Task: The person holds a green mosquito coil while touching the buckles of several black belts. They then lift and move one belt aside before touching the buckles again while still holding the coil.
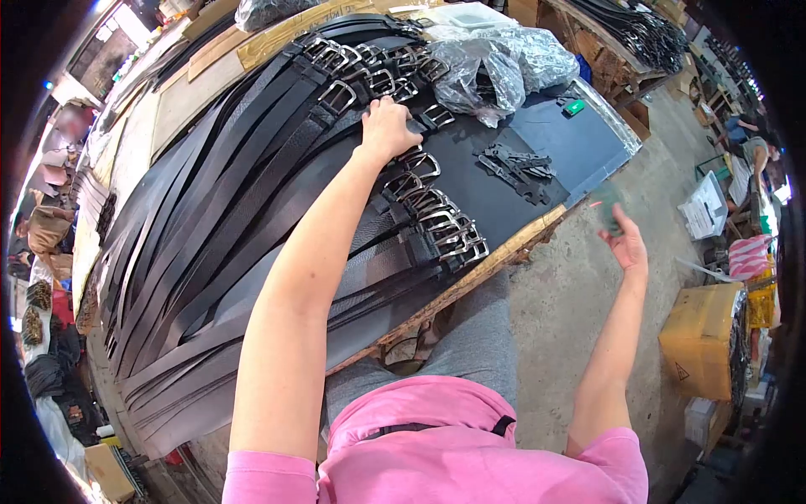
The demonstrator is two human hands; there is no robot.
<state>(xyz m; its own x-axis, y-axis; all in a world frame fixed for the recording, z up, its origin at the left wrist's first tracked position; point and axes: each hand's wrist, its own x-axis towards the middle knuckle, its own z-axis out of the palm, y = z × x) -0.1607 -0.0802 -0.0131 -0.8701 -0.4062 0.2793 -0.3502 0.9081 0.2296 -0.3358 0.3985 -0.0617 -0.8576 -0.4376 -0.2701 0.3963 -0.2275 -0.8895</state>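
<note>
Many black belts point(227, 193) with silver buckles point(338, 97) lie fanned out in overlapping rows on the table. My left hand point(386, 133) reaches in among the buckle ends, its fingers curled down over a black belt; the fingertips are partly hidden. Off the table's right edge, my right hand point(626, 238) is raised above the floor with bent fingers. A small greenish blur with a reddish spot shows at its fingertips, too smeared to name. Nearer me, another row of buckles point(449, 223) lies along the table edge.
Small flat black pieces point(519, 168) lie in a pile on the table's dark right part. Beyond them are a green object point(573, 107) and clear plastic bags point(478, 71). A cardboard box point(701, 340) stands on the floor at right; people point(751, 160) are farther off.
</note>
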